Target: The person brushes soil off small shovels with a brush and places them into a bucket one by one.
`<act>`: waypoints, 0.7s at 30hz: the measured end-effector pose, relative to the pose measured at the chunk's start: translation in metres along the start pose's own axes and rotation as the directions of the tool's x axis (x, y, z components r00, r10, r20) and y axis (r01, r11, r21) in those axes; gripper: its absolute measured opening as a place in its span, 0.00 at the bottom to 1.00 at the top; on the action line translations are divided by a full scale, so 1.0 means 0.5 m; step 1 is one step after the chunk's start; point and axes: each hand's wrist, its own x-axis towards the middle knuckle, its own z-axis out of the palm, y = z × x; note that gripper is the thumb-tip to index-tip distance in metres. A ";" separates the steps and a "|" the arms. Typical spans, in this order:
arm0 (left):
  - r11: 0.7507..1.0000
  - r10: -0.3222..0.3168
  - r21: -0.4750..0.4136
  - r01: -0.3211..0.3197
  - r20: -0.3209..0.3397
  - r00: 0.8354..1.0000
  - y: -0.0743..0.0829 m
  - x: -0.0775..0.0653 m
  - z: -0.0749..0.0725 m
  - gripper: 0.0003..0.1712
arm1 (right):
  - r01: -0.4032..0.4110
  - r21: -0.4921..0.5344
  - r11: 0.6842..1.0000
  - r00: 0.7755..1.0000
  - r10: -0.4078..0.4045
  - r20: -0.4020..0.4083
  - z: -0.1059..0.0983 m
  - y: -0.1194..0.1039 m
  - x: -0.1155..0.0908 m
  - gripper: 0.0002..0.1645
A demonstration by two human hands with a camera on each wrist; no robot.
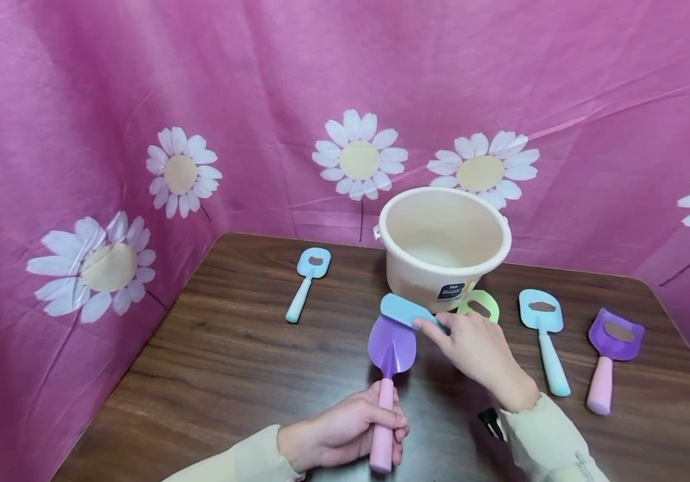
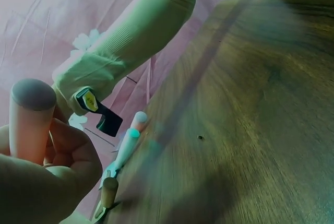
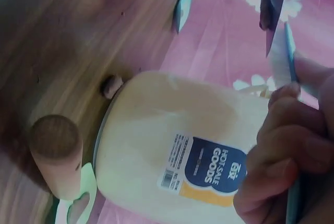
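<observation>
My left hand (image 1: 357,425) grips the pink handle of a purple toy shovel (image 1: 389,345), its blade pointing away from me. In the left wrist view, the handle's butt end (image 2: 32,96) stands up from the curled fingers. My right hand (image 1: 480,351) pinches a flat light blue piece (image 1: 405,310), seen edge-on in the right wrist view. It lies across the top of the purple blade in the head view; whether they touch, I cannot tell. Just beyond stands a cream bucket (image 1: 441,268) with a dark label. A light green shovel (image 1: 489,302) is partly hidden behind my right hand.
A small blue shovel (image 1: 305,284) lies left of the bucket. Right of it lie another blue shovel (image 1: 546,338) and a purple one with a pink handle (image 1: 610,355). Several blades show brown patches. A pink daisy-print cloth (image 1: 284,80) hangs behind the wooden table (image 1: 212,348).
</observation>
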 end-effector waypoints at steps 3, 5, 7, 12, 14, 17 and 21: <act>1.000 -0.015 -0.003 0.015 0.012 1.000 0.001 0.000 0.000 0.14 | -0.032 -0.018 0.999 0.999 0.031 -0.028 -0.004 0.003 0.004 0.33; 1.000 -0.016 0.002 0.016 0.013 1.000 0.002 0.000 -0.001 0.14 | -0.040 -0.017 0.999 0.999 0.039 -0.036 -0.007 0.002 0.003 0.33; 1.000 -0.011 0.008 0.011 0.008 1.000 0.005 0.000 -0.001 0.14 | -0.001 -0.008 1.000 0.999 0.001 -0.039 -0.009 -0.003 0.000 0.32; 1.000 0.010 -0.005 -0.010 -0.012 1.000 0.013 0.002 -0.003 0.14 | 0.184 0.008 0.983 0.983 -0.184 -0.011 -0.012 -0.033 -0.016 0.29; 1.000 0.015 -0.008 -0.015 -0.015 1.000 0.014 0.002 -0.004 0.13 | 0.228 -0.001 0.974 0.974 -0.228 0.002 -0.013 -0.047 -0.023 0.29; 1.000 0.020 -0.004 -0.020 -0.017 1.000 0.015 0.002 -0.004 0.13 | 0.258 -0.022 0.966 0.966 -0.258 0.016 -0.014 -0.059 -0.030 0.29; 1.000 0.017 -0.009 -0.017 -0.017 1.000 0.017 0.001 -0.004 0.12 | 0.274 -0.017 0.962 0.961 -0.273 0.035 -0.015 -0.056 -0.034 0.29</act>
